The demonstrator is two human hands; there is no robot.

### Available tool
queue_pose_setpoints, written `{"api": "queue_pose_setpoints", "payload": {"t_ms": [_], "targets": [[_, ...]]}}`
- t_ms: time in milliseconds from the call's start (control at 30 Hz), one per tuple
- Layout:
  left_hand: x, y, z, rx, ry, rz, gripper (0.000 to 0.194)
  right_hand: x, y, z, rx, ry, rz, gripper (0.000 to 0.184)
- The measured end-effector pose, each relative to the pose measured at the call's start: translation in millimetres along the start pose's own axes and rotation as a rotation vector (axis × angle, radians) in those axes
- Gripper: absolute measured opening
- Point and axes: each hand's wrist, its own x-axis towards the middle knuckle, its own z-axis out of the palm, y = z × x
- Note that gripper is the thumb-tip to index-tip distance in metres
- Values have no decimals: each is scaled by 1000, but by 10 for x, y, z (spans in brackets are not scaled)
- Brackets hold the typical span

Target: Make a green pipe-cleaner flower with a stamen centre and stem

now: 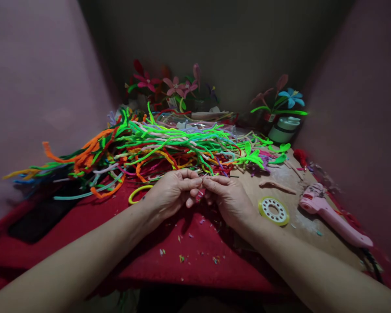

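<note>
My left hand [174, 191] and my right hand [226, 198] meet over the red cloth [189, 248], fingertips pinched together on a small thin piece, pink where it shows between them. What it is I cannot make out. Just beyond the hands lies a big heap of pipe cleaners [156, 145] in green, orange, red, white and other colours. A yellow loop of pipe cleaner [137, 192] lies beside my left hand.
A pink glue gun [329, 215] lies at the right on a brown board [286, 178], near a round yellow-and-white disc [273, 211]. Finished pipe-cleaner flowers [174, 87] stand at the back, a blue one [290, 98] by a green-lidded jar [285, 128]. Small scraps dot the cloth.
</note>
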Motion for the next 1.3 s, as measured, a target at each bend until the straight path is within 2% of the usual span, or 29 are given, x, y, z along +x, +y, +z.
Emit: {"api": "queue_pose_setpoints", "payload": {"t_ms": [433, 633, 767, 867, 967, 1100, 1300], "targets": [[22, -22, -50, -47, -96, -63, 13, 7, 24, -18, 71, -68, 73, 19], [-2, 7, -39, -24, -79, -89, 13, 9, 0, -25, 52, -75, 42, 15], [-36, 47, -56, 94, -32, -16, 15, 23, -18, -48, 24, -83, 21, 15], [-64, 91, -70, 130, -8, 17, 20, 26, -29, -55, -10, -121, 71, 16], [-74, 119, -75, 125, -36, -46, 20, 16, -36, -41, -41, -202, 136, 19], [-59, 117, -86, 102, -41, -109, 18, 5, -43, -20, 10, -244, 193, 17], [-50, 92, -116, 119, -126, -140, 8, 15, -54, -27, 57, -297, 263, 17]]}}
